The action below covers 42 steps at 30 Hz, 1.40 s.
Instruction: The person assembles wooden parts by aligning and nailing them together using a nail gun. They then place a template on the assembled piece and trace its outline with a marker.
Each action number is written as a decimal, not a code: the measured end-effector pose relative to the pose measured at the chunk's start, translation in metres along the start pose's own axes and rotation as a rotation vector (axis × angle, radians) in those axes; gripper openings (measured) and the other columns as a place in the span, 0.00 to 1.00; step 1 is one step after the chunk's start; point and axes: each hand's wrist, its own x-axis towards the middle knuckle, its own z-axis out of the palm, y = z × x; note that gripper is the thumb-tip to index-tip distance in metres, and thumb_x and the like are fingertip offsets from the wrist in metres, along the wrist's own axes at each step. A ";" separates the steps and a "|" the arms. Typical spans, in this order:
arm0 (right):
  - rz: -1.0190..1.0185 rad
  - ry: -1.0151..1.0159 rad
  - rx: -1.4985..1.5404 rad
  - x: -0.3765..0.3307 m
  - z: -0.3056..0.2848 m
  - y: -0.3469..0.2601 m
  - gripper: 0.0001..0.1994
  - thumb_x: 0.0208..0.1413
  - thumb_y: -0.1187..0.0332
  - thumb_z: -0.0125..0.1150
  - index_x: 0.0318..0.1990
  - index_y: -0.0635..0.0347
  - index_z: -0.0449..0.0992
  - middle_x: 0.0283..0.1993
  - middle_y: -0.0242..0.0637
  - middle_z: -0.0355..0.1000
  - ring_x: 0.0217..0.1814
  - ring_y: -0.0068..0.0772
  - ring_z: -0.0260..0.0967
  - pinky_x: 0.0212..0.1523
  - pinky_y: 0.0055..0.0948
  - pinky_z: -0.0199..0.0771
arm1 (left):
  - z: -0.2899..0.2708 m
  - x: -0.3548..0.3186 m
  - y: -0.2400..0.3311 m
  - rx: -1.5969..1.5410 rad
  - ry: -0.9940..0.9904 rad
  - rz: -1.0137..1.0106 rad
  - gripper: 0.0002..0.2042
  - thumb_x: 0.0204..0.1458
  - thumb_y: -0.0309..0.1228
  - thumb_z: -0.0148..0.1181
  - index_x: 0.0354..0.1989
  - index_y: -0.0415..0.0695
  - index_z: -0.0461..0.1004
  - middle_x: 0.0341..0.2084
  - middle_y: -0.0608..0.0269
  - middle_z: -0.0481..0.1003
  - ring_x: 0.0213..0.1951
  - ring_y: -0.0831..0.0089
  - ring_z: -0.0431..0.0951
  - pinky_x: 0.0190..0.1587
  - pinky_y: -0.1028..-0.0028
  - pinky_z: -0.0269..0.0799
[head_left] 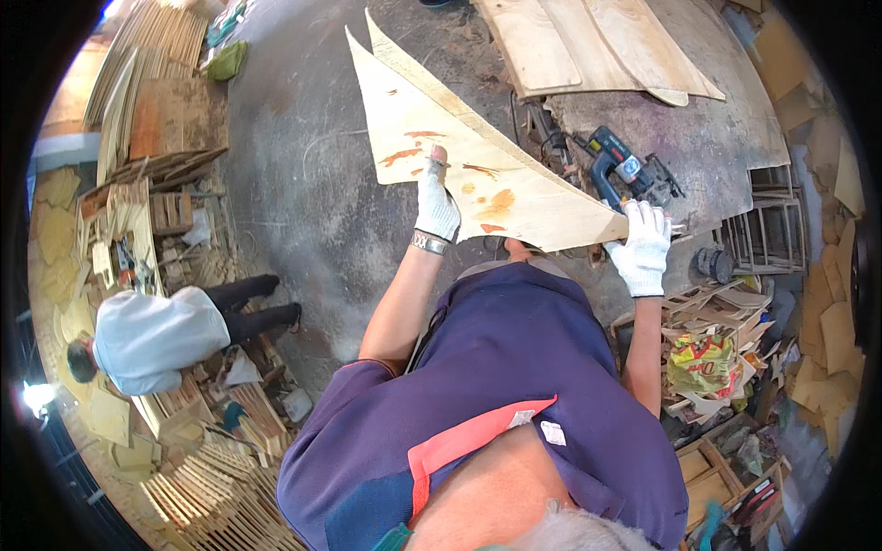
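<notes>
1. Two wood panels point(473, 174), thin and roughly triangular, are held one over the other above the floor point(303, 193), in front of the torso.
2. Long axis is set on a diagonal, far left to near right. Two sharp tips are pointed far left, slightly fanned apart; the narrow opposite end is pointed right and nearer the body. A blunter corner is seen at near left.
3. Near edge is grasped by the left hand point(436, 207), thumb laid on the brown-marked top face.
4. Right end is gripped by the right hand point(640, 248); finger placement under the wood cannot be told.
5. A jigsaw point(620, 170) is seen just beyond the right end, near larger plywood sheets point(597, 46).
6. White gloves are worn on both hands.
</notes>
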 end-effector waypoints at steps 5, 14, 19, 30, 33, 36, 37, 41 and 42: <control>-0.029 -0.104 0.164 0.047 -0.015 0.005 0.42 0.35 0.52 0.79 0.62 0.58 0.73 0.61 0.45 0.71 0.66 0.49 0.65 0.74 0.59 0.52 | 0.027 0.054 0.009 0.045 0.054 -0.014 0.35 0.56 0.50 0.70 0.66 0.42 0.66 0.60 0.57 0.73 0.60 0.60 0.74 0.64 0.55 0.73; -0.028 -0.149 0.383 0.154 -0.002 -0.039 0.35 0.46 0.52 0.75 0.60 0.63 0.75 0.59 0.50 0.75 0.63 0.51 0.71 0.65 0.45 0.68 | 0.044 0.139 0.031 0.119 0.121 -0.083 0.31 0.61 0.48 0.66 0.67 0.44 0.67 0.63 0.61 0.72 0.64 0.66 0.70 0.67 0.62 0.67; 0.059 -0.175 0.386 0.219 0.019 -0.066 0.32 0.51 0.51 0.71 0.58 0.65 0.77 0.54 0.52 0.78 0.58 0.52 0.76 0.60 0.44 0.74 | 0.036 0.228 0.046 0.140 0.062 -0.130 0.32 0.60 0.51 0.66 0.66 0.46 0.67 0.59 0.64 0.73 0.61 0.66 0.72 0.66 0.62 0.69; 0.697 -0.015 0.569 0.309 0.018 -0.155 0.19 0.45 0.51 0.75 0.37 0.56 0.81 0.34 0.46 0.79 0.40 0.51 0.79 0.43 0.44 0.76 | 0.082 0.369 0.119 0.306 -0.112 -0.351 0.38 0.63 0.57 0.57 0.73 0.44 0.58 0.68 0.58 0.66 0.67 0.59 0.66 0.70 0.58 0.61; 0.823 0.000 0.596 0.317 0.024 -0.165 0.19 0.46 0.48 0.73 0.35 0.55 0.82 0.33 0.46 0.79 0.38 0.50 0.80 0.41 0.44 0.76 | 0.103 0.384 0.126 0.414 -0.175 -0.327 0.39 0.63 0.59 0.57 0.73 0.44 0.57 0.68 0.58 0.65 0.67 0.59 0.65 0.71 0.58 0.60; 0.892 -0.009 0.634 0.324 0.030 -0.167 0.21 0.47 0.45 0.72 0.35 0.54 0.83 0.33 0.46 0.80 0.38 0.50 0.80 0.40 0.43 0.76 | 0.118 0.402 0.131 0.480 -0.221 -0.311 0.41 0.63 0.63 0.53 0.74 0.44 0.56 0.69 0.58 0.63 0.68 0.61 0.63 0.72 0.59 0.58; 0.907 -0.010 0.655 0.326 0.031 -0.166 0.21 0.47 0.45 0.72 0.35 0.55 0.83 0.32 0.46 0.80 0.38 0.50 0.79 0.40 0.42 0.76 | 0.122 0.409 0.135 0.503 -0.240 -0.299 0.41 0.63 0.63 0.52 0.74 0.44 0.55 0.69 0.57 0.63 0.69 0.61 0.63 0.72 0.59 0.57; 0.975 0.100 0.758 0.333 0.030 -0.155 0.21 0.50 0.45 0.70 0.35 0.55 0.85 0.31 0.43 0.80 0.35 0.45 0.79 0.39 0.39 0.76 | 0.127 0.432 0.128 0.380 -0.311 -0.297 0.39 0.65 0.63 0.50 0.73 0.44 0.57 0.68 0.58 0.64 0.68 0.65 0.63 0.72 0.63 0.56; 0.996 0.156 0.788 0.334 0.030 -0.152 0.21 0.50 0.45 0.70 0.35 0.55 0.85 0.31 0.43 0.80 0.35 0.44 0.79 0.39 0.38 0.76 | 0.128 0.436 0.123 0.263 -0.334 -0.336 0.38 0.65 0.61 0.50 0.73 0.43 0.59 0.67 0.58 0.65 0.67 0.66 0.63 0.72 0.64 0.55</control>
